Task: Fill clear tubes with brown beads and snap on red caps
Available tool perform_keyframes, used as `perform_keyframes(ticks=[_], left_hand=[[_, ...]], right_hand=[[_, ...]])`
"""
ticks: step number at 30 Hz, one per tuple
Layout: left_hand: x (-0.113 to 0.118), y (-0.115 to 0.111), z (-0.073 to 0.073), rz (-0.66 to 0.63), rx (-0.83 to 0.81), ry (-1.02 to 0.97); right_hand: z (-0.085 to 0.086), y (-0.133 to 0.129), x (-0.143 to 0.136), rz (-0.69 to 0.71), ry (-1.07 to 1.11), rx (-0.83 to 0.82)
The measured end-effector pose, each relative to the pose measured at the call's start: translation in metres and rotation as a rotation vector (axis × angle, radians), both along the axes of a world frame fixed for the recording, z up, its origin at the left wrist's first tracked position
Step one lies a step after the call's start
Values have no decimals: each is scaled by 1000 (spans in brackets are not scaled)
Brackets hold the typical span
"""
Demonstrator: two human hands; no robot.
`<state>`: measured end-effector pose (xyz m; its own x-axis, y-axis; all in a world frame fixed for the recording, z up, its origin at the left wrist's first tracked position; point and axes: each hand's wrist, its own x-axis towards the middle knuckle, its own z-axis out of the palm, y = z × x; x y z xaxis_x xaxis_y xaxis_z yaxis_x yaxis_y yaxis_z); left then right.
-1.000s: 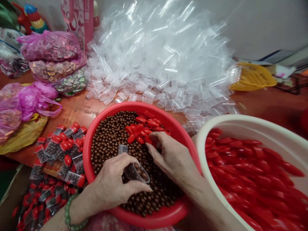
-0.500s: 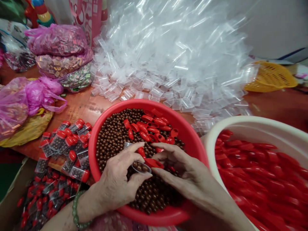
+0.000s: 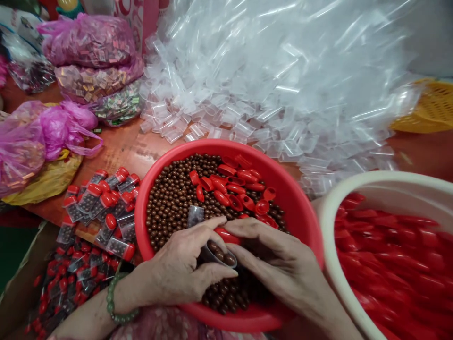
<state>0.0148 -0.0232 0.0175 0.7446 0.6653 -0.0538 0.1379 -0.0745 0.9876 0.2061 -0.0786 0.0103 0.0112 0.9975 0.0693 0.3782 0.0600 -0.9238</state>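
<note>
Over a red basin point(image 3: 141, 208) of brown balls point(image 3: 170, 193), my left hand point(image 3: 180, 264) pinches a clear container point(image 3: 212, 257) with brown balls showing at its open mouth. My right hand point(image 3: 276, 259) holds a red cap point(image 3: 227, 236) between thumb and fingers, right beside that mouth. The two hands' fingertips nearly meet. Another clear container point(image 3: 195, 216) lies on the balls behind my left hand. Several loose red caps point(image 3: 235, 189) rest on the balls at the back of the basin.
Filled, red-capped containers point(image 3: 102, 203) lie left of the basin, with more in a box point(image 3: 67, 283) below. A white tub point(image 3: 329, 226) of red caps stands right. Clear containers point(image 3: 276, 89) are heaped behind; pink bags point(image 3: 92, 42) sit back left; a yellow basket point(image 3: 430, 106) back right.
My right hand has brought the red cap closer to the container's mouth, and its fingers have drawn in. The view has shifted, so the basin and tub appear further right.
</note>
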Motion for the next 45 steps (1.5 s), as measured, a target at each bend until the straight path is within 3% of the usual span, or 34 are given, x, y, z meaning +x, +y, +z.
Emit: perform_keyframes(ticks=[3,6,9,17,25,31,36,38,42,45], left_hand=[[0,2,2,107,-79,5],[1,3,5,54,-90,43],[3,4,6,-14,-128,62],[6,2,0,4,-332,17],[4,-1,2,-3,-193,115],[2,-2,4,21,-53,153],[0,1,3,69,-112,106],[0,2,3,86,-174,84],[2,-1,3,71,-324,23],[5,-5,1,78,-421,-61]], right_hand=[[1,-4,-4,-261,218,-47],[9,-8,-8,-427,333,-19],[17,-10,-10,-406,343,-34],[18,-8,-12,-316,284,35],[14,-5,-9,-65,120,183],[21,-14,1,40,-51,166],[26,-25,11,-38,-100,132],[24,-26,11,-131,-45,146],[18,-20,-7,-442,138,116],[17,-15,-27,-425,228,145]])
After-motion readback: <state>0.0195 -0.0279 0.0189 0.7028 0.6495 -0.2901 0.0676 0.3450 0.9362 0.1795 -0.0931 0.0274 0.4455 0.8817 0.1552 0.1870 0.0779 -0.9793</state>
